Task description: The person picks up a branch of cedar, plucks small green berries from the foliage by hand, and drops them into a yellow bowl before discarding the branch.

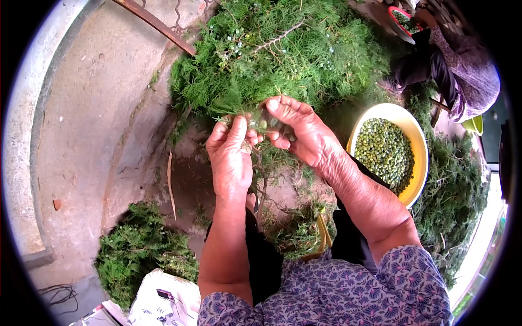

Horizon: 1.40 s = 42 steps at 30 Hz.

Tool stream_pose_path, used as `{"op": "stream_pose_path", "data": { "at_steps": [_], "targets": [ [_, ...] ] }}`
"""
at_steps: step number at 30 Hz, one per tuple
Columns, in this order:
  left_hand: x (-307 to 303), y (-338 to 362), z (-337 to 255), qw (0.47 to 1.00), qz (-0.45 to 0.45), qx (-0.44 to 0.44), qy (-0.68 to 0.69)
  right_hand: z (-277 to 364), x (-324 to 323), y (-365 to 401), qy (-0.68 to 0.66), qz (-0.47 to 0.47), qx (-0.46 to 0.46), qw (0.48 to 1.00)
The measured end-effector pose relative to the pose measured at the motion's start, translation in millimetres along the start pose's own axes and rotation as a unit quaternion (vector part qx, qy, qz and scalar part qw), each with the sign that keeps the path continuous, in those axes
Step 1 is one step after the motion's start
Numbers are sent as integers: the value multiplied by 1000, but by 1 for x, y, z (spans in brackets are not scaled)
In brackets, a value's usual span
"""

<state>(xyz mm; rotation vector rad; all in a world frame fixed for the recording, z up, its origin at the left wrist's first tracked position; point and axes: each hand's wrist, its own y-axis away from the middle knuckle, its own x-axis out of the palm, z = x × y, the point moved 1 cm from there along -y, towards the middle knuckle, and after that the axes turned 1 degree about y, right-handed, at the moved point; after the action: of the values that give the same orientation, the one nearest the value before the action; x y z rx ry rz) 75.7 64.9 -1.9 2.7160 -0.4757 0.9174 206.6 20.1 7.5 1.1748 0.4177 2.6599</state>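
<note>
Left hand (230, 155) pinches a feathery green sprig (231, 102), half-curled right hand (309, 130) cupping greenish berries (287, 132).

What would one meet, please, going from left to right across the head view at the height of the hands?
Pale concrete, left hand, right hand, yellow tub of small green pieces, green branches.

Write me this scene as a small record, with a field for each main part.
Left hand: pinching a green sprig
Right hand: raised beside the left, fingers curled; grip unclear
Big pile: cut greenery, beyond the hands
Tub: yellow, beside the right forearm
Tub contents: many small green berries
Other person: upper right, by a red-rimmed bowl
Ground: bare patches, scattered greenery
</note>
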Motion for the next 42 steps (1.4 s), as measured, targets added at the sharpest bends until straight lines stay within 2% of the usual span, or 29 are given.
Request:
{"op": "stream_pose_path", "data": {
  "at_steps": [1, 3, 4, 7, 9, 11, 13, 15, 17, 19, 25, 33, 35, 36, 37, 38, 39, 41, 42],
  "targets": [
    [1, 0, 1, 1000, -1, 0, -1, -1, 0, 0, -1, 0, 1, 1000],
    [3, 1, 2, 998, 11, 51, -45, -1, 3, 3, 97, 41, -26, 994],
    [6, 1, 2, 995, 19, 72, -59, -1, 7, 5, 151, 13, -26, 988],
    [5, 1, 4, 994, 17, 81, -75, -4, 7, 4, 168, 30, -43, 984],
    [5, 2, 3, 996, 16, 68, -62, -3, 5, 3, 151, 43, -32, 987],
    [4, 2, 2, 997, 16, 52, -49, -2, 5, 4, 76, 8, 22, 997],
    [1, -1, 1, 1000, -18, 13, -10, -7, -2, 0, 40, 33, 23, 998],
    [5, -1, -1, 999, -12, 22, -23, -7, -4, -3, -13, 49, 10, 999],
    [6, -1, -1, 996, -77, 20, 27, -4, -3, -4, -44, 47, 2, 998],
    [-2, -6, 1, 998, -60, 13, 30, -3, -2, -3, -80, 42, 26, 996],
    [3, -2, -1, 998, -57, 37, -2, -3, 3, 5, -35, 46, 50, 997],
    [9, 0, 3, 996, 35, 29, -82, 4, -3, 2, -12, 45, -20, 999],
    [10, 2, 3, 992, 59, 21, -113, 6, -3, 3, 34, 24, -49, 998],
    [7, 2, 2, 986, 74, 6, -148, 7, -1, 3, 102, -4, -61, 993],
    [5, 2, 1, 979, 89, -8, -184, 5, 0, 3, 102, -5, -60, 993],
    [5, 2, 0, 973, 79, -10, -216, 4, 1, 3, 168, -10, -105, 980],
    [6, 3, -1, 973, 80, -11, -216, 3, 1, 4, 233, -15, -148, 961],
    [9, 3, -1, 978, 64, -13, -196, 2, 1, 3, 260, -25, -160, 952],
    [10, 3, 0, 983, 64, -14, -171, 2, 1, 5, 325, -60, -213, 920]
  ]
}}
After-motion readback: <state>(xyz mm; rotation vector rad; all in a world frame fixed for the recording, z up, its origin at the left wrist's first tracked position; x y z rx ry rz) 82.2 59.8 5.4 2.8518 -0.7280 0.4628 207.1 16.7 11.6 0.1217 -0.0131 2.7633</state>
